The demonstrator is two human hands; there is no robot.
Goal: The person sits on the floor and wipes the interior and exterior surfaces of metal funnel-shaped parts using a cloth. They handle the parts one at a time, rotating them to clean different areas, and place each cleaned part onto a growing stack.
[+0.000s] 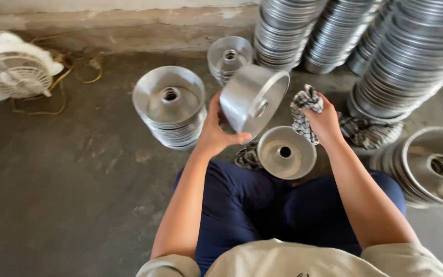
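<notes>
The left hand point(215, 134) has its grip clamped on a tilted metal pan point(252, 97). At its 3 o'clock, the right hand point(324, 120) grips a checked cloth point(303, 110) tightly.

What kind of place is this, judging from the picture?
Probably a small metalware workshop. Tall stacks of metal pans stand along a bare wall on a concrete floor. The left hand holds one pan tilted, and the right hand holds a checked cloth.
</notes>
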